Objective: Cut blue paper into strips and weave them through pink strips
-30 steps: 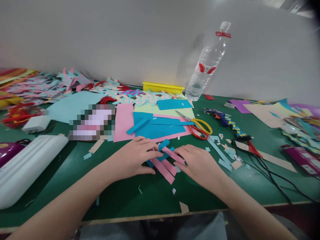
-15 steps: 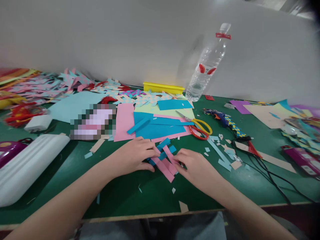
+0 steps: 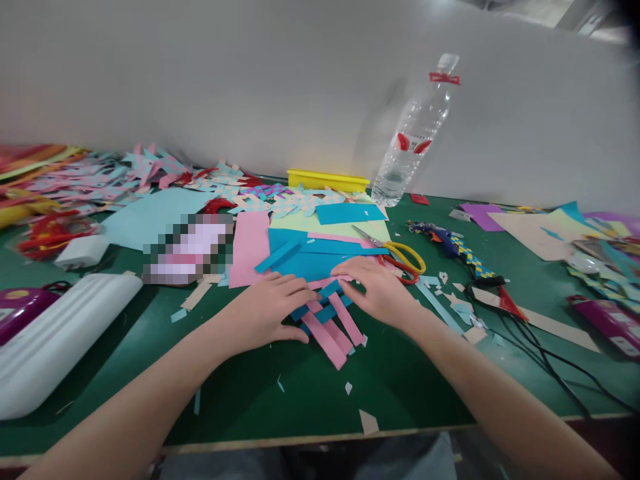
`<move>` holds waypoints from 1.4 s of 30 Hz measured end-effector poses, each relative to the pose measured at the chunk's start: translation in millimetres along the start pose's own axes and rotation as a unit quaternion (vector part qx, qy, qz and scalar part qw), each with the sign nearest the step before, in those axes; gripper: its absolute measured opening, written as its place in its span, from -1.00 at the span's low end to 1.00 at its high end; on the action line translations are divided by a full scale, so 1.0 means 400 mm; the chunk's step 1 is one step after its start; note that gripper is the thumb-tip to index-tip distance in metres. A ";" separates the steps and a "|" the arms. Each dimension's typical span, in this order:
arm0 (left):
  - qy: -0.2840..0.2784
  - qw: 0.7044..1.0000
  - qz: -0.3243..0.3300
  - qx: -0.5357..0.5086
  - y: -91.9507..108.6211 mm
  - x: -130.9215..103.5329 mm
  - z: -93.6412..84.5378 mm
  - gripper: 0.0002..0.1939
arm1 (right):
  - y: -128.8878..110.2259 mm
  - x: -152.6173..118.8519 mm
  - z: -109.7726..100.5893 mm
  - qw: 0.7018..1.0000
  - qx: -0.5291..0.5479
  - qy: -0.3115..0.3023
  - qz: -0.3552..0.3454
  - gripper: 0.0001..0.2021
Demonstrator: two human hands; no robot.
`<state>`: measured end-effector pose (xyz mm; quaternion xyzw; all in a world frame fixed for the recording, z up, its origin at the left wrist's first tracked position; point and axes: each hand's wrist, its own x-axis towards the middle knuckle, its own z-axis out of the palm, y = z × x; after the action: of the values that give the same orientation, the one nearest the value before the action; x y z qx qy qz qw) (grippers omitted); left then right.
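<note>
Pink paper strips (image 3: 326,340) and blue paper strips (image 3: 327,311) cross each other in a small weave on the green table. My left hand (image 3: 275,308) presses its fingers on the weave's left side, thumb spread below. My right hand (image 3: 376,288) is at the upper right of the weave, its fingers pinched at the end of a strip near the blue sheets. Just behind that hand lie scissors (image 3: 400,257) with yellow and red handles. Blue sheets (image 3: 320,257) and a pink sheet (image 3: 250,247) lie beyond the weave.
A water bottle (image 3: 415,140) leans against the grey wall. At left are a long white object (image 3: 65,340), a white adapter (image 3: 83,251) and a phone (image 3: 190,252). Black cables (image 3: 537,343), a glue gun (image 3: 440,240) and paper scraps lie at right. The table edge (image 3: 300,441) runs in front.
My right hand has moved up and away from the right pink strip to the weave's upper side. My left hand stays on the weave.
</note>
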<state>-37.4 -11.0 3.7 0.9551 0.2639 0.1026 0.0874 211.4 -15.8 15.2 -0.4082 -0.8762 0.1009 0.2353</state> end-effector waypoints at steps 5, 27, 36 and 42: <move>-0.022 0.999 -0.044 -0.013 -0.013 -0.003 -0.003 -0.36 | 0.033 -0.018 0.036 0.999 0.013 -0.044 -0.016 -0.65; -0.048 0.991 -0.070 -0.106 -0.011 -0.003 -0.019 -0.55 | 0.049 -0.032 0.019 0.992 0.077 -0.085 -0.049 -0.55; -0.048 0.987 -0.060 -0.144 -0.030 -0.007 -0.015 -0.61 | 0.048 -0.034 0.019 0.993 0.043 -0.091 -0.066 -0.61; -0.039 0.985 -0.058 -0.157 -0.031 -0.010 -0.024 -0.66 | 0.021 -0.035 0.022 0.991 0.018 -0.109 -0.072 -0.64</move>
<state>-49.0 -1.3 9.6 0.9160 0.2958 0.1000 0.2521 220.4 -20.9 -0.4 -0.3261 -0.9219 0.1434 0.1523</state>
